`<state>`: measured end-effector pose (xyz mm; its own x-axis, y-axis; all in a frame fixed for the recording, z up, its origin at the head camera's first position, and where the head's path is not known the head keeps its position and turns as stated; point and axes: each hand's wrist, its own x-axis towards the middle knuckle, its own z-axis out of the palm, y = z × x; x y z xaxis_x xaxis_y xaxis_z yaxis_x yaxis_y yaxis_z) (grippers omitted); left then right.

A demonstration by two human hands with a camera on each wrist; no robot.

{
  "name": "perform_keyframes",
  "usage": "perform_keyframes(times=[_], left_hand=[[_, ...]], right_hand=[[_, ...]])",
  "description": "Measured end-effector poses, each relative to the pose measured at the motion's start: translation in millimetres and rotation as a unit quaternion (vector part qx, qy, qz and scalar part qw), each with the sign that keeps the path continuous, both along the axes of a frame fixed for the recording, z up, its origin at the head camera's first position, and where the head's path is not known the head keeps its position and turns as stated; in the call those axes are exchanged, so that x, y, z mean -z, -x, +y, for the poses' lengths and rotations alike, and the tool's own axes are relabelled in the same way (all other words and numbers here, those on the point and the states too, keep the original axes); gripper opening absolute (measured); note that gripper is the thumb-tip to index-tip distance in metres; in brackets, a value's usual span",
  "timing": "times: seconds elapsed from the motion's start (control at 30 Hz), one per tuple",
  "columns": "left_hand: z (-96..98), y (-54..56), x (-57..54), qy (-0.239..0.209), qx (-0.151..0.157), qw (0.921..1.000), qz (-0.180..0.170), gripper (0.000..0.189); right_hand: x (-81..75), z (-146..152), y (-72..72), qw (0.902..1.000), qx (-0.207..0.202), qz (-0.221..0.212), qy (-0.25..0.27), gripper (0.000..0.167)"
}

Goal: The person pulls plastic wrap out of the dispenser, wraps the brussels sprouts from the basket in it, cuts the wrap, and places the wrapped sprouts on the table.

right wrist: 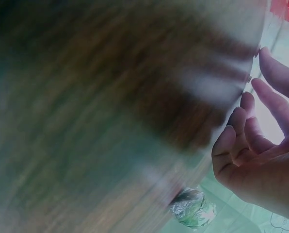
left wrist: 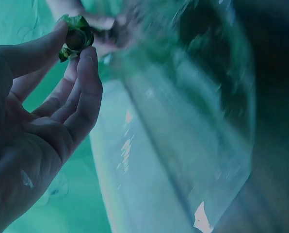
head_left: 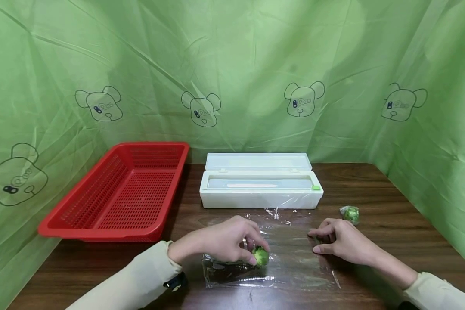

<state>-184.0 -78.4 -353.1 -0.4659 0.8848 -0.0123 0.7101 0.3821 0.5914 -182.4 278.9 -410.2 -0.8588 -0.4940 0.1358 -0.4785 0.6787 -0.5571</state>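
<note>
My left hand [head_left: 232, 241] pinches a Brussels sprout [head_left: 261, 257] between thumb and fingers, over a sheet of cling film [head_left: 294, 262] spread on the table. In the left wrist view the sprout [left wrist: 77, 38] shows its cut stem end at the fingertips. My right hand [head_left: 345, 241] rests at the film's right side, its thumb and forefinger apart and the tips touching down. The right wrist view shows those fingers [right wrist: 263, 90] at the surface with nothing gripped between them. Behind the right hand lies another sprout wrapped in film [head_left: 350, 214].
A white cling film dispenser box [head_left: 261, 199] stands behind the sheet with its lid raised. On the left is a red perforated plastic basket [head_left: 160, 224]. Green cloth [head_left: 252, 64] with bear drawings encloses the wooden table [head_left: 356, 185] at the back and sides.
</note>
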Motion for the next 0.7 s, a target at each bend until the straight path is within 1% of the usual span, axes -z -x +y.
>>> perform_keyframes(times=[0.1, 0.27, 0.43, 0.63, 0.7], left_hand=[[6.3, -1.8, 10.9, -0.001, 0.012, 0.9999, 0.004, 0.038], [11.5, 0.3, 23.1, -0.009, 0.011, 0.9998, 0.014, 0.036], [12.5, 4.3, 28.6, -0.010, 0.008, 0.9998, 0.013, 0.035], [12.0, 5.7, 34.4, -0.002, -0.001, 0.9999, -0.011, 0.037], [12.1, 6.0, 35.6, 0.001, -0.004, 0.9999, -0.012, 0.038]], right_hand=[[-0.2, 0, 0.4, 1.0000, 0.002, -0.003, 0.003, 0.040], [-0.5, 0, 1.3, 1.0000, -0.007, 0.003, 0.004, 0.037], [-0.2, -1, 1.0, 0.9999, -0.008, 0.006, 0.006, 0.037], [-0.6, 0, -0.5, 0.9999, -0.007, 0.007, 0.006, 0.037], [-1.0, 1, -1.2, 0.9999, -0.007, 0.009, 0.006, 0.035]])
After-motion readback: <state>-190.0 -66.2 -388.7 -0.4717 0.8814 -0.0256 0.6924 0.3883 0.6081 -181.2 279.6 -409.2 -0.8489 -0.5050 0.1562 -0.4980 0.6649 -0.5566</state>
